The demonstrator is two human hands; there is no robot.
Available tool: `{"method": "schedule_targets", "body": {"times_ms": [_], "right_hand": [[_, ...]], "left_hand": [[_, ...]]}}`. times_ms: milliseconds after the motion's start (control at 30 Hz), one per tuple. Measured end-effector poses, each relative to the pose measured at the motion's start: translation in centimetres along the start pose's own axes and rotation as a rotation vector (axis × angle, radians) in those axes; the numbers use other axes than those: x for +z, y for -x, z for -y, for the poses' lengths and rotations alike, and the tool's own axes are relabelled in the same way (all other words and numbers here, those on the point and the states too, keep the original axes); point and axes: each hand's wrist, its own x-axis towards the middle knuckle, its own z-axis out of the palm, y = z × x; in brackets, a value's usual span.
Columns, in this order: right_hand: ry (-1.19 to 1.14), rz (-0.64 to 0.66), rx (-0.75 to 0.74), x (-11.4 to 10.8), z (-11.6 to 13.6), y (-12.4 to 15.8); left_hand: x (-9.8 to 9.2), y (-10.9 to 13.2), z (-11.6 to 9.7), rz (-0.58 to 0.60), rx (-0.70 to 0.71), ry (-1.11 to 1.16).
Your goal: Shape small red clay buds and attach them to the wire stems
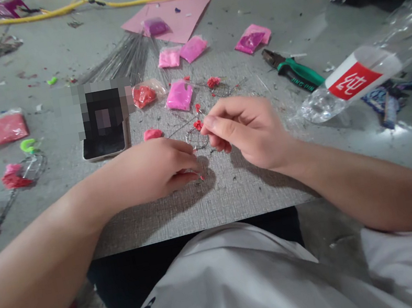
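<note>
Bent thin wire with bits of red modelling clay on it forms a small wire figure [198, 139] between my hands, just above the table. My left hand [168, 167] is closed, its thumb and fingers pinching the figure's left side; a tiny red bit shows by the thumb tip. From the right, my right hand [252, 132] pinches with thumb and forefinger at a lump of red clay [198, 125] on the figure. The fingertips partly hide what they grip. Just beyond my left hand lies a loose red-pink clay lump [152, 133].
Pink clay packets [178, 95], a red clay packet [144, 95] and a phone [105, 146] lie beyond my hands. Behind them is a wire bundle [116, 61]. Green-handled pliers [297, 73] and a plastic bottle [354, 76] are at right. Another clay-and-wire figure [14, 177] lies left.
</note>
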Motion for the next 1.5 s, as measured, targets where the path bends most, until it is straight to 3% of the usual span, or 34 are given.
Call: {"method": "schedule_targets", "body": {"times_ms": [100,200,300,500,700,833,967,1000,1133,1300,1500], "right_hand": [[0.017,-0.014,-0.007,0.0,-0.1,0.0],[0.025,-0.049,-0.023,-0.1,-0.2,0.0],[0.035,-0.067,-0.024,-0.1,-0.4,-0.1],[0.045,-0.054,-0.024,-0.1,-0.5,-0.1],[0.057,-0.037,-0.018,-0.1,-0.6,-0.1],[0.146,-0.033,-0.055,-0.1,-0.9,-0.2],[0.314,-0.063,-0.191,0.1,-0.9,-0.3],[0.345,-0.074,-0.214,0.1,-0.8,-0.3],[0.375,-0.088,-0.254,0.4,-0.6,-0.2],[0.356,-0.08,-0.238,0.5,-0.5,-0.1],[0.339,-0.032,-0.22,0.5,-0.4,0.2]], "left_hand": [[-0.9,-0.1,0.7,0.01,0.002,-0.02],[-1.8,0.1,2.4,-0.191,-0.061,-0.067],[-2.6,0.8,4.3,-0.289,-0.15,-0.188],[-2.7,1.9,6.4,-0.336,-0.256,-0.273],[-1.8,1.9,7.7,-0.226,-0.268,-0.305],[-2.1,1.7,6.7,-0.155,-0.337,-0.255],[-2.8,1.1,4.3,-0.34,-0.399,-0.098],[-2.9,0.9,3.6,-0.384,-0.412,-0.009],[-2.3,0.1,1.4,-0.376,-0.464,0.469],[-0.7,-0.4,1.1,-0.455,-0.414,0.726],[-0.5,-0.5,1.0,-0.435,-0.392,0.745]]}}
